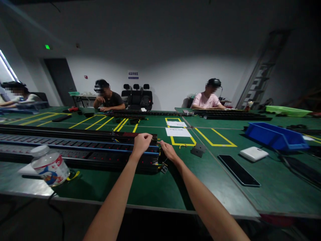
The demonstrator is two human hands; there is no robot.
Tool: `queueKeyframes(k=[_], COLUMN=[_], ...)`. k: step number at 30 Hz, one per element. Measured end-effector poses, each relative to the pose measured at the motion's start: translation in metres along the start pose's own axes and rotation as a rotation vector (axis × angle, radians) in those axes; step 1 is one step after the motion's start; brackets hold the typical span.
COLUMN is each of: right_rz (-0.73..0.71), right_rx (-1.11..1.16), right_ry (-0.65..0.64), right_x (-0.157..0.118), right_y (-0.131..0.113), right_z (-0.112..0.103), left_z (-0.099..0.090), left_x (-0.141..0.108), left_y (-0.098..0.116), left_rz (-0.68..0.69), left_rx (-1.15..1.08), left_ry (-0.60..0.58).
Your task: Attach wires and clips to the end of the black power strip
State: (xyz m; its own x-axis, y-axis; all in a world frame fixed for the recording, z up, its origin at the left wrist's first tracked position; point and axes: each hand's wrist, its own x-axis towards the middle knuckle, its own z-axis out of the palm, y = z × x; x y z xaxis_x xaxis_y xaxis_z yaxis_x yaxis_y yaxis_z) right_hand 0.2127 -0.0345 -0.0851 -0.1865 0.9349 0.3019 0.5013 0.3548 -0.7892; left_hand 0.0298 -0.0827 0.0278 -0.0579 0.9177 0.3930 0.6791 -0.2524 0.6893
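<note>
Long black rails (87, 157) with blue edges and small red dots lie side by side across the table, their wired ends at the middle of the head view. My left hand (142, 143) is closed over the far rails near their right end, fingertips pinched; what they hold is too small to make out. Just right of that end, my right hand (168, 150) is also closed, thumb and finger together beside the wires. Whatever sits between them is hidden. A small grey block (164, 168) hangs near the near rail's end, below my right hand.
A plastic jar (51, 167) stands at the near left. To the right lie a dark plate (198, 150), a phone (238, 170), a white box (254, 153) and a blue bin (274, 136). Paper sheets (178, 132) lie beyond my hands. Several people sit across the table.
</note>
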Motion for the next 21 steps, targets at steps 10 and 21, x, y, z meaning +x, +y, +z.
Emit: queueKeyframes(k=[10,21], right_rz=[0.055,0.052], right_rx=[0.047,0.059], right_ry=[0.087,0.104], right_x=[0.005,0.008], right_y=[0.004,0.003], right_z=[0.002,0.002], left_z=[0.036,0.05], left_x=[0.032,0.039], left_y=[-0.016,-0.017], left_rz=[0.076,0.108], left_rx=[0.288,0.466], left_ry=[-0.213,-0.266])
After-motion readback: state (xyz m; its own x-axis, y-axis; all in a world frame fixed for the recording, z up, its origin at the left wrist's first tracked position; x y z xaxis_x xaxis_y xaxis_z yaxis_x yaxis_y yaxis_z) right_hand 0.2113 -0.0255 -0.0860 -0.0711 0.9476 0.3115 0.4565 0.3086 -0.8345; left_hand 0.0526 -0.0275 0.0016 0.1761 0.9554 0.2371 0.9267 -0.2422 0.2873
